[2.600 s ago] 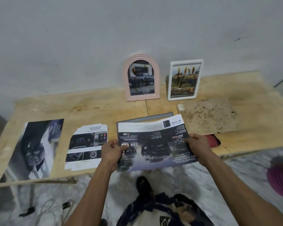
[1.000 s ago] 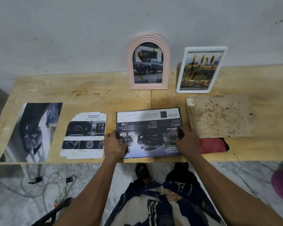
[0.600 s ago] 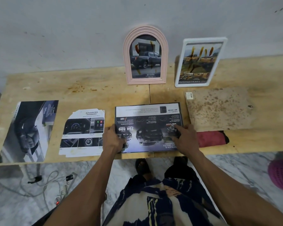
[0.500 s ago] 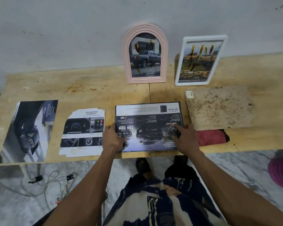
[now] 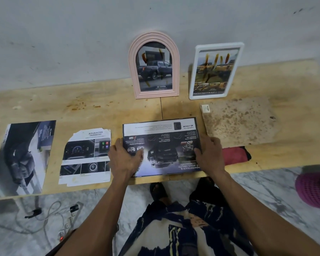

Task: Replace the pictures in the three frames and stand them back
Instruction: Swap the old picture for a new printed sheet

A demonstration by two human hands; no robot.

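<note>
At the far left of the wooden table [image 5: 103,111] a dark car-interior print [image 5: 24,156] lies flat, its near end reaching the table's front edge. Just to its right lies a trimmed brochure page [image 5: 85,156] headed ADVANCED, showing a dashboard. My left hand [image 5: 124,157] rests on the left part of the truck brochure sheet [image 5: 161,145], fingers spread flat across the print and thumb at its left edge. The sheet lies upside down to me, in a dark rectangular frame lying flat on the table near the front edge. My right hand [image 5: 209,156] has its fingers curled over the sheet's right edge, gripping it. Behind, a pink arched frame [image 5: 153,65] and a white rectangular frame [image 5: 215,71] stand upright against the wall, each with a truck picture. To the right lies a stained brown backing board [image 5: 238,121], over a red cloth [image 5: 235,156].
</note>
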